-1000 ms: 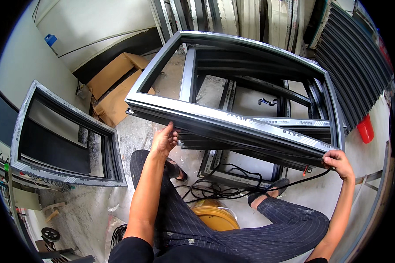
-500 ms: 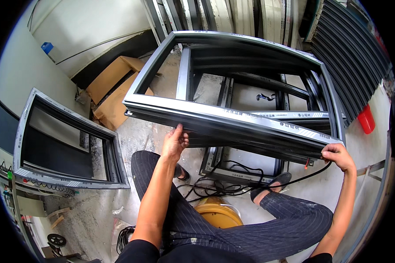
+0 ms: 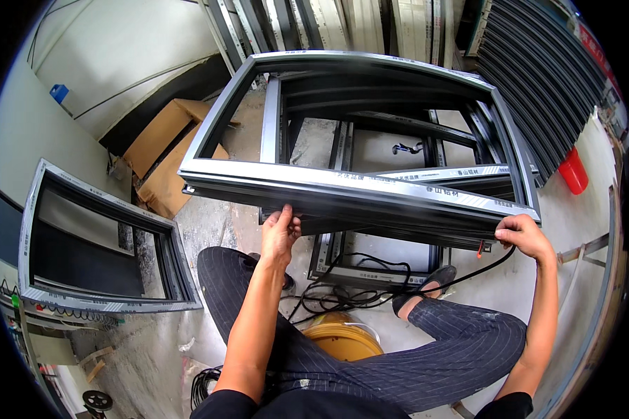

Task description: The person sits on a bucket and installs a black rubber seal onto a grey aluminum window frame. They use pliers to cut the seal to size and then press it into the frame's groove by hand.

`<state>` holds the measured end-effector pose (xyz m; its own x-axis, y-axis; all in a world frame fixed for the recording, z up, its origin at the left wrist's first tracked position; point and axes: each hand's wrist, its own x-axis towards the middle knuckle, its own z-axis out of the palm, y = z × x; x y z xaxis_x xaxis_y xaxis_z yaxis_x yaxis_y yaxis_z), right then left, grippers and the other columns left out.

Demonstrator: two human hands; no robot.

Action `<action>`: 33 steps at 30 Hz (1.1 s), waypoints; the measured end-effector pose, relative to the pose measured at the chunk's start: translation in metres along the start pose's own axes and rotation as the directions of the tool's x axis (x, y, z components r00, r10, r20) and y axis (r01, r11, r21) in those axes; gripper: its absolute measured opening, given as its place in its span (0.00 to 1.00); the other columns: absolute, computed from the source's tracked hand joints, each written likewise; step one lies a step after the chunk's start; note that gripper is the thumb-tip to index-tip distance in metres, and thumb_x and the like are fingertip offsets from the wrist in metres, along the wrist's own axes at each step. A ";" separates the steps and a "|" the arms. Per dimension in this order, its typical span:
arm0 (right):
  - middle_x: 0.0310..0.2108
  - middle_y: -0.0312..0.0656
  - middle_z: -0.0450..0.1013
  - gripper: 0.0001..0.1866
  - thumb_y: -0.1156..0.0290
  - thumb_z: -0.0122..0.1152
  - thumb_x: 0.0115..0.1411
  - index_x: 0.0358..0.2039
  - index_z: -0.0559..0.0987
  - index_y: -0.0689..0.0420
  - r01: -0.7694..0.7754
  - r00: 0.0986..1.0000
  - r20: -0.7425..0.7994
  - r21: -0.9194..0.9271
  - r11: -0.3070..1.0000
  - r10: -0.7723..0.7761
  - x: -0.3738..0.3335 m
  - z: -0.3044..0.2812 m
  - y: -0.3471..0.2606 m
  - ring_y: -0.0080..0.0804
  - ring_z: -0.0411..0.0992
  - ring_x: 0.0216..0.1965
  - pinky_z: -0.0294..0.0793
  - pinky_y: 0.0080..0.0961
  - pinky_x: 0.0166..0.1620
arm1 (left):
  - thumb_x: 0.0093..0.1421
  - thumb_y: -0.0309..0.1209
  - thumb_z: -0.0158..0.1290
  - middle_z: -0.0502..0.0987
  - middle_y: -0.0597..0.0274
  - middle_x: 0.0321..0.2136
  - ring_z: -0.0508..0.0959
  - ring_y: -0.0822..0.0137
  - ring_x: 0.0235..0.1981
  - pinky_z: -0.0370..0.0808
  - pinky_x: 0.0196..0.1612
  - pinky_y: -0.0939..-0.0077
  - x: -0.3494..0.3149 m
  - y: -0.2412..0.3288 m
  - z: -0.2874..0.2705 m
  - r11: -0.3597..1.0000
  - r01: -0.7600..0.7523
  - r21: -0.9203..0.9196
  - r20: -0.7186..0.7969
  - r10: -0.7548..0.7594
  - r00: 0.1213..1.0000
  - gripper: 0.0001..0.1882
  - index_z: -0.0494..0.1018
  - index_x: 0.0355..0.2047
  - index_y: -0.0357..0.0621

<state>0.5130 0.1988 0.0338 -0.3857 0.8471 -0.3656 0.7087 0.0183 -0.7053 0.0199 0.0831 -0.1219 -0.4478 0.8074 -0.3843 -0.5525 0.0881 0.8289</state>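
Note:
A grey and black metal window frame (image 3: 307,173) with printed protective film lies tilted in front of me, on top of other frames. My left hand (image 3: 280,234) is closed, thumb and fingertips pinching the underside of its near edge, left of the middle. At the near right corner my right hand (image 3: 525,236) is closed around a black rubber strip (image 3: 479,269), pressed against the frame. From there the strip runs down to a loose tangle (image 3: 328,297) on the floor. A small red-orange piece (image 3: 480,249) hangs below the frame's edge beside my right hand.
Another window frame (image 3: 112,305) leans at the left. More frames (image 3: 370,278) lie beneath the held one. A yellow bucket (image 3: 346,342) stands between my legs. Cardboard (image 3: 162,150), upright profiles (image 3: 328,28), a dark corrugated sheet (image 3: 541,77) and a red bucket (image 3: 573,172) stand farther back.
The whole view has shifted slightly, so the scene sits farther left. Both hands keep to about the same spots on the frame; my right fingers have bent a little more over the corner.

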 end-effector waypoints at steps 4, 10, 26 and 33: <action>0.18 0.36 0.71 0.08 0.73 0.60 0.57 0.27 0.79 0.66 -0.023 0.999 -0.032 -0.054 0.998 0.021 -0.003 0.003 -0.004 0.20 0.69 0.20 0.70 0.22 0.26 | 0.59 0.54 0.56 0.76 0.67 0.26 0.74 0.75 0.27 0.71 0.29 0.81 -0.021 0.008 0.033 0.972 0.219 0.087 0.115 -0.228 0.967 0.23 0.72 0.34 0.45; 0.18 0.37 0.71 0.09 0.72 0.62 0.57 0.27 0.79 0.66 0.020 1.000 -0.016 -0.087 0.996 -0.021 -0.004 0.005 -0.010 0.20 0.68 0.19 0.68 0.22 0.25 | 0.62 0.40 0.58 0.77 0.63 0.24 0.75 0.74 0.22 0.74 0.29 0.81 -0.017 -0.027 0.052 0.994 0.107 0.006 0.136 -0.107 0.985 0.14 0.68 0.28 0.45; 0.17 0.37 0.71 0.08 0.72 0.62 0.57 0.27 0.79 0.66 -0.001 1.000 -0.021 -0.066 0.998 -0.001 -0.001 0.007 -0.002 0.21 0.68 0.19 0.69 0.22 0.24 | 0.63 0.51 0.52 0.78 0.61 0.23 0.75 0.73 0.20 0.72 0.26 0.81 -0.030 -0.033 0.069 0.979 0.069 0.194 0.143 -0.097 0.985 0.26 0.76 0.34 0.35; 0.19 0.38 0.74 0.09 0.71 0.61 0.57 0.27 0.79 0.65 -0.008 1.000 0.007 -0.141 0.990 0.009 0.001 0.015 -0.003 0.21 0.70 0.19 0.70 0.22 0.25 | 0.59 0.54 0.56 0.72 0.71 0.16 0.69 0.78 0.14 0.65 0.18 0.86 0.023 0.039 -0.046 0.996 0.052 0.076 -0.233 -0.033 0.972 0.24 0.74 0.24 0.44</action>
<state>0.5020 0.1917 0.0268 -0.3839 0.8433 -0.3762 0.7880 0.0868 -0.6095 -0.0442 0.0784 -0.1171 -0.5805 0.6461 -0.4955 -0.5199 0.1742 0.8363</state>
